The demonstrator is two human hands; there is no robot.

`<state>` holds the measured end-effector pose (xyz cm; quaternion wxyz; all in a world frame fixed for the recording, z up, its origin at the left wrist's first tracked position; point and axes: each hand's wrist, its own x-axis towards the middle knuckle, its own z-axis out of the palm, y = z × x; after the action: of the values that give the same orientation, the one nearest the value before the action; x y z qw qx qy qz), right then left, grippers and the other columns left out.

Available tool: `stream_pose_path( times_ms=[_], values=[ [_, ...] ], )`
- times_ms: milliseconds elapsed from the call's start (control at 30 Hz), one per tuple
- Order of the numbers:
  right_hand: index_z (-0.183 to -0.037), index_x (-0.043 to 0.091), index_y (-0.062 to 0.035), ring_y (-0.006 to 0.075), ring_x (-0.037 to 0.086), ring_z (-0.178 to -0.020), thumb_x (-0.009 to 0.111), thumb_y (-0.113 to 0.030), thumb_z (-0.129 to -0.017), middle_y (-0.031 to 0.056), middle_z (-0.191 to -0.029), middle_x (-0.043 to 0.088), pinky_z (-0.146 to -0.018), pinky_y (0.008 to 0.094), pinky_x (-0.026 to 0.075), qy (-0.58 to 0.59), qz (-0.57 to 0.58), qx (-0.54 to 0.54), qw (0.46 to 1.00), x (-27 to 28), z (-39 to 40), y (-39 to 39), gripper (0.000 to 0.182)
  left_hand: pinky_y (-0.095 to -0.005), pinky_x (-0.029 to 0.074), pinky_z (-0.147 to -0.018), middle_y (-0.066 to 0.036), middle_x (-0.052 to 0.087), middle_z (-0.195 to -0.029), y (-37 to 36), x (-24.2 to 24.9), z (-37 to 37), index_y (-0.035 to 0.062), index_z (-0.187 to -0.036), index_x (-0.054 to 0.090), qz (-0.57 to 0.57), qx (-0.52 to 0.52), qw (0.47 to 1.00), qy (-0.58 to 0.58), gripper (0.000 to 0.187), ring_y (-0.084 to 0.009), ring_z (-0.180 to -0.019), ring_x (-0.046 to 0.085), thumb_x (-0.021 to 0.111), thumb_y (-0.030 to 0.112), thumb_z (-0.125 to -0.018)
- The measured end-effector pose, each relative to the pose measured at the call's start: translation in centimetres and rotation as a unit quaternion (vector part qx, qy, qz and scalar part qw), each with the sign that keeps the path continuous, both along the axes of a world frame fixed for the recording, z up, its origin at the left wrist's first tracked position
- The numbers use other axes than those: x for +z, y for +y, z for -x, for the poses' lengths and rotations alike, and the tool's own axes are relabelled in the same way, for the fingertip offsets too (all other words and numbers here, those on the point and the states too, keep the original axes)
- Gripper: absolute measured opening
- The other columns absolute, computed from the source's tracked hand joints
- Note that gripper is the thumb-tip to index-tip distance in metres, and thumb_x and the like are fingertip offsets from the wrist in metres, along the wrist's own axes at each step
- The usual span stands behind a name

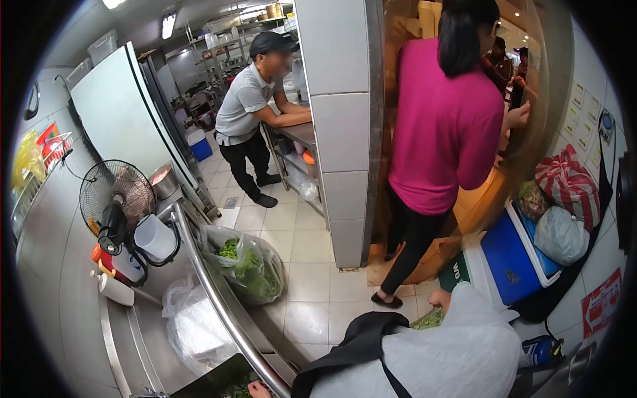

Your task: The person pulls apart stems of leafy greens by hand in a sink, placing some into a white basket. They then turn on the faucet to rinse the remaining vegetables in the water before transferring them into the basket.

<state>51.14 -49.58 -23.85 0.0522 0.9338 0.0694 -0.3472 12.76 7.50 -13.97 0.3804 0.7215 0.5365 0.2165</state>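
My right arm, in a grey sleeve, reaches out at lower right. My right hand (438,300) is closed at the top of a bunch of leafy greens (428,321), partly hidden behind the sleeve. At the bottom edge, my left hand (259,389) shows only curled fingers, beside a dark tray (212,379) with some greens in it. What those fingers hold, if anything, is out of sight. A black apron (355,345) covers part of my chest.
A steel counter (142,338) carries a plastic-wrapped white block (199,325) and a fan (116,199). A bag of greens (255,272) stands on the floor. A person in pink (444,126) stands ahead; another in grey (245,106) leans on a table. A blue cooler (511,255) sits right.
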Motion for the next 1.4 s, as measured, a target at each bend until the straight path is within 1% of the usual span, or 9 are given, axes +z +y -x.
stream_pose_path(
  times_ms=[67,400,567,633,800,933,1100,1233,1400],
  values=[
    [-0.075,0.065,-0.0060,0.0175,0.058,-0.053,0.047,-0.020,-0.075,0.0085,-0.068,0.063,-0.048,0.0327,0.047,0.086,-0.090,-0.085,0.988,4.1,0.5,-0.3,0.023,-0.0340,0.041,-0.072,-0.014,0.056,-0.081,0.2,-0.7,0.5,0.0000,-0.087,0.055,0.023,-0.016,0.998,0.056,0.023,-0.0269,-0.075,0.051,0.049,0.022,-0.084],
    [-0.088,0.062,-0.0072,0.0164,0.057,-0.055,0.041,-0.019,-0.079,0.0074,-0.069,0.061,-0.046,0.0307,0.046,0.139,-0.185,-0.019,0.973,5.6,-4.3,13.5,0.025,-0.0314,0.035,-0.054,-0.008,0.048,-0.062,-0.7,-3.8,1.2,-0.0005,-0.070,0.047,0.064,-0.015,0.995,0.078,0.023,-0.0173,-0.058,0.042,0.049,0.020,-0.080],
    [-0.086,0.060,-0.0021,0.0276,0.060,-0.070,0.040,-0.023,-0.080,0.0147,-0.074,0.061,-0.067,0.0389,0.046,0.032,-0.257,0.173,0.950,8.2,-3.5,17.1,0.029,-0.0301,0.032,-0.045,-0.005,0.043,-0.052,0.9,-5.1,1.1,-0.0007,-0.061,0.043,0.010,0.017,0.999,-0.030,0.026,-0.0125,-0.049,0.038,0.049,0.018,-0.078],
    [-0.084,0.060,-0.0005,0.0300,0.059,-0.073,0.039,-0.024,-0.080,0.0171,-0.076,0.060,-0.069,0.0402,0.045,0.034,-0.262,0.188,0.946,8.7,-3.1,18.5,0.031,-0.0319,0.031,-0.048,-0.005,0.038,-0.047,-1.2,0.2,-1.4,-0.0036,-0.051,0.037,0.015,0.079,0.994,-0.076,0.032,-0.0125,-0.050,0.033,0.052,0.016,-0.073],
    [-0.083,0.059,0.0026,0.0385,0.055,-0.084,0.039,-0.027,-0.080,0.0246,-0.088,0.058,-0.076,0.0464,0.042,-0.058,-0.313,0.213,0.924,14.3,-1.9,26.9,0.036,-0.0330,0.028,-0.045,-0.005,0.032,-0.047,-0.9,1.1,-2.7,-0.0009,-0.053,0.034,-0.036,0.078,0.989,-0.121,0.027,-0.0130,-0.049,0.028,0.050,0.012,-0.071],
    [-0.083,0.058,-0.0036,0.0355,0.056,-0.075,0.038,-0.025,-0.080,0.0197,-0.079,0.058,-0.066,0.0451,0.045,-0.130,-0.405,0.317,0.848,22.2,3.1,35.4,0.030,-0.0335,0.025,-0.046,-0.005,0.026,-0.049,-0.5,0.1,-2.8,-0.0001,-0.054,0.030,-0.057,0.088,0.984,-0.147,0.028,-0.0143,-0.050,0.025,0.048,0.011,-0.071],
    [-0.065,0.049,-0.0065,0.0341,0.053,-0.059,0.046,-0.022,-0.075,0.0146,-0.067,0.054,-0.053,0.0435,0.042,-0.098,-0.568,0.477,0.664,28.4,12.2,45.0,0.019,-0.0276,0.033,-0.046,-0.006,0.046,-0.049,-0.9,2.3,-2.6,0.0010,-0.056,0.038,-0.010,0.145,0.965,-0.216,0.021,-0.0130,-0.046,0.040,0.046,0.007,-0.074],
    [-0.066,0.051,-0.0026,0.0370,0.052,-0.059,0.048,-0.018,-0.070,0.0183,-0.063,0.053,-0.055,0.0452,0.042,0.050,-0.590,0.494,0.637,29.7,20.6,50.2,0.016,-0.0270,0.037,-0.048,-0.006,0.049,-0.052,-0.1,1.2,0.5,0.0014,-0.056,0.038,-0.008,0.225,0.938,-0.265,0.021,-0.0134,-0.048,0.044,0.046,0.007,-0.075],
    [-0.065,0.049,-0.0022,0.0366,0.051,-0.060,0.050,-0.018,-0.070,0.0173,-0.060,0.051,-0.054,0.0440,0.040,0.161,-0.588,0.589,0.531,26.6,27.8,55.1,0.017,-0.0262,0.043,-0.054,-0.008,0.052,-0.059,0.4,1.0,4.5,0.0004,-0.064,0.045,0.002,0.297,0.910,-0.290,0.013,-0.0138,-0.055,0.049,0.047,0.005,-0.076]
  ],
)
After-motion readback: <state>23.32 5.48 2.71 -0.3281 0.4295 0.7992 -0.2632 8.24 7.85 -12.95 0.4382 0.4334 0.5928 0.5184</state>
